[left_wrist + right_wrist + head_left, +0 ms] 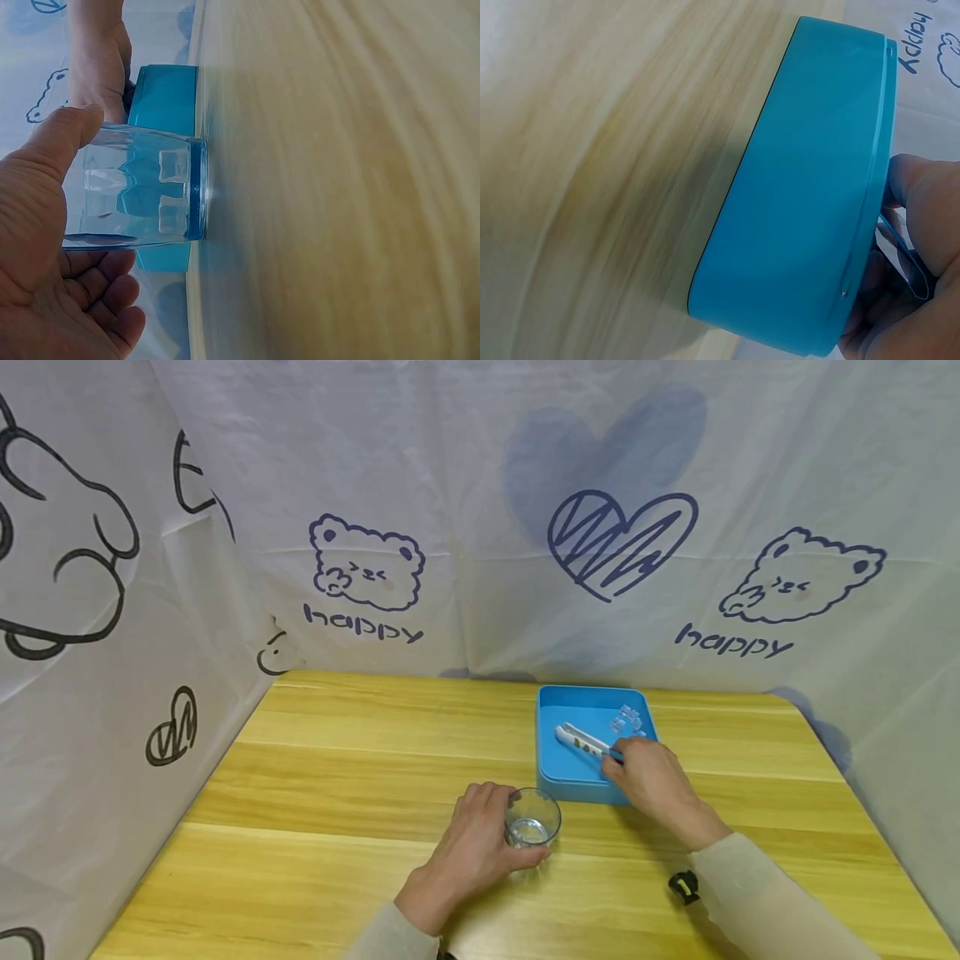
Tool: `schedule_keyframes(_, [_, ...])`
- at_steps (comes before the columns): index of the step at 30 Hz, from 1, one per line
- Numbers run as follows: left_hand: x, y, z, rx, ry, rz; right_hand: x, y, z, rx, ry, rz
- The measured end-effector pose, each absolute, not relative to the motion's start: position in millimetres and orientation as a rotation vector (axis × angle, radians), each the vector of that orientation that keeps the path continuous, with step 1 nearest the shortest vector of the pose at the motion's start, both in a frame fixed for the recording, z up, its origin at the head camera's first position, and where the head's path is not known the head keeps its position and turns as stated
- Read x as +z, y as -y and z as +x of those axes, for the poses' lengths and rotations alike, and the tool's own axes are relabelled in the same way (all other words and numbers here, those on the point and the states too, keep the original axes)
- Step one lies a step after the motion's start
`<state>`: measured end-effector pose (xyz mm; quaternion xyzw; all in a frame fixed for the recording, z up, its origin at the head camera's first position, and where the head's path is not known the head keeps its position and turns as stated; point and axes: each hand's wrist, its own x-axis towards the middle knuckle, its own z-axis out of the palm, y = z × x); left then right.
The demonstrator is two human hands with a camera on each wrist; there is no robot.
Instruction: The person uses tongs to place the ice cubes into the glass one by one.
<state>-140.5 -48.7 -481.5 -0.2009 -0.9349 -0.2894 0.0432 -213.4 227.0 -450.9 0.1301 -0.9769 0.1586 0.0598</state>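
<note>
A clear drinking glass [531,827] stands upright on the table, close to the front of a blue box [581,792]. My left hand [474,839] grips it from the left, thumb on the near side and fingers behind; its thick base shows in the left wrist view. My right hand [656,777] reaches over the box's near right corner and holds one end of a pair of white tongs [581,739] with gold-brown marks. The far end of these tongs points left inside the box. Several small clear cubes [627,718] lie at the box's right rear.
The wooden table [337,760] ends at a white cloth backdrop [465,527] printed with hearts and bears. Another cloth wall [112,693] hangs along the left side. A black strap with a yellow mark [684,887] shows beside the right sleeve.
</note>
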Motion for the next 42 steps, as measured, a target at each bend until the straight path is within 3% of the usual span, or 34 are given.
schedule_keyframes(28, [-481.8, 50.0, -140.8, -0.900, 2.853, -0.621, -440.5, -241.8, -193.5, 0.532, 2.964, 0.344])
schedule_keyframes(42, [-481.9, 49.4, -140.3, -0.894, 2.861, -0.623, -423.8, -243.1, -169.9, 0.512, 2.859, 0.445])
